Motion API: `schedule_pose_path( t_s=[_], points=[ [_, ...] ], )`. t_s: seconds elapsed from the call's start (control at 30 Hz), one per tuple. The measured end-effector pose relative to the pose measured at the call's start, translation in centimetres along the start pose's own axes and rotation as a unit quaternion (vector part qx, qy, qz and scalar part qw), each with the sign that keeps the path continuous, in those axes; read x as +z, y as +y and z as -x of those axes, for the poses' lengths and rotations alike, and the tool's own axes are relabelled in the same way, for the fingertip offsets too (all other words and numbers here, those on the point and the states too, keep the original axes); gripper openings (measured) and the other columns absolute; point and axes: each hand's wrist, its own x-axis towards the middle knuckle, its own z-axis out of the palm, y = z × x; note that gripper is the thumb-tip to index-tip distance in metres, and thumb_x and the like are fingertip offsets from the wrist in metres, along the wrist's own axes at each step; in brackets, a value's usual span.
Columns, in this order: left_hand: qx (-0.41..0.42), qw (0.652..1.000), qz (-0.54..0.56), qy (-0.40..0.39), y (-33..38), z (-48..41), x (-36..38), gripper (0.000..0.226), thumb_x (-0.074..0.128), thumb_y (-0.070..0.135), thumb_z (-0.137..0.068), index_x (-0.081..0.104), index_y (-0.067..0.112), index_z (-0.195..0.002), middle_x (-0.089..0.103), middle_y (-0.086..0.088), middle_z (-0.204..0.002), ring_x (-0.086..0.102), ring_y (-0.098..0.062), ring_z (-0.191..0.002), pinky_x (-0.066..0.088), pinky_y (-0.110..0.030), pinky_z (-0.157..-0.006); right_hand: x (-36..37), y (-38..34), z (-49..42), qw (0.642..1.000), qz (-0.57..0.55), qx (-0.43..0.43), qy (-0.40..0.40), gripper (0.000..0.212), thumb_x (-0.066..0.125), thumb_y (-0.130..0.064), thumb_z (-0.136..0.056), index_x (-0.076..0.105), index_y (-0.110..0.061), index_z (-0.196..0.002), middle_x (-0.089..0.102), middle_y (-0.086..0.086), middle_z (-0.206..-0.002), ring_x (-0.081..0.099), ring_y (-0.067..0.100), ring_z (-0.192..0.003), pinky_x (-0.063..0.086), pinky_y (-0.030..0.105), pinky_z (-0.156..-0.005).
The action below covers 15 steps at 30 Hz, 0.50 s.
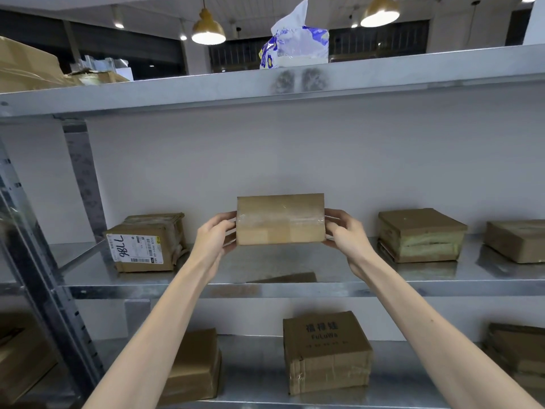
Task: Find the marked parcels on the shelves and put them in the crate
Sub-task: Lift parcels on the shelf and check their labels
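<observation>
Holding a brown box (280, 219) up off the middle shelf (265, 270), we grip one end with our left hand (213, 237) and the other with our right hand (345, 234).

A blue-and-white tissue pack (295, 42) sits high at centre, one sheet poking up. Far behind, a left lamp (208, 31) and a right lamp (379, 13) hang lit before dark windows (383, 39).

Handwritten "7786" on left parcel label (134, 249), "FuLuWa" on lower box (324, 349)
</observation>
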Motion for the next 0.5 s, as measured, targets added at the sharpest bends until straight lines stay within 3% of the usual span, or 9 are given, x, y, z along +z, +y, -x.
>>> schedule_pose_path(
  t_s=[0.17,0.27,0.33,0.4,0.5],
  points=[
    [0.001,1.000,-0.003,0.015,0.08,-0.37,-0.04,0.011,0.049,0.013,-0.100,0.056,0.014,-0.092,0.072,-0.005,-0.101,0.067,-0.019,-0.084,0.051,-0.034,-0.079,0.38,-0.24,0.12,1.000,-0.024,0.002,0.005,0.028,0.037,-0.002,-0.103,0.062,-0.012,-0.110,0.068,0.004,-0.108,0.067,0.012,-0.097,0.058,0.022,-0.076],
    [0.010,0.999,-0.024,0.027,0.00,-0.31,-0.09,0.010,0.054,0.016,-0.099,0.053,0.015,-0.089,0.073,-0.006,-0.106,0.067,-0.018,-0.088,0.051,-0.031,-0.078,0.56,-0.08,0.11,0.999,-0.033,-0.009,0.004,0.032,0.036,-0.001,-0.103,0.062,-0.014,-0.116,0.068,0.004,-0.114,0.068,0.010,-0.097,0.058,0.020,-0.077],
    [0.018,0.999,-0.029,0.033,-0.15,-0.19,-0.19,0.004,0.053,0.011,-0.099,0.056,0.011,-0.099,0.072,-0.008,-0.109,0.066,-0.016,-0.088,0.053,-0.030,-0.076,0.53,-0.03,0.20,0.999,-0.032,-0.016,-0.011,0.038,0.034,0.000,-0.104,0.059,-0.014,-0.129,0.067,0.001,-0.119,0.067,0.007,-0.099,0.057,0.019,-0.079],
    [0.029,0.999,-0.032,0.024,-0.43,-0.05,-0.38,0.019,0.052,0.005,-0.099,0.058,0.009,-0.116,0.071,-0.007,-0.112,0.067,-0.014,-0.091,0.054,-0.029,-0.078,0.35,-0.01,0.30,0.999,-0.024,-0.020,-0.022,0.043,0.031,0.001,-0.103,0.057,-0.013,-0.135,0.066,0.002,-0.123,0.066,0.004,-0.101,0.056,0.017,-0.081],
    [0.046,0.998,-0.040,-0.001,-0.83,0.14,-0.65,0.047,0.049,-0.010,-0.093,0.055,0.012,-0.134,0.068,-0.001,-0.124,0.065,-0.012,-0.113,0.055,-0.025,-0.083,0.29,0.22,0.53,0.999,-0.007,-0.017,-0.034,0.047,0.029,0.004,-0.101,0.060,-0.012,-0.134,0.066,0.003,-0.126,0.065,0.006,-0.106,0.054,0.011,-0.074]
  ],
)
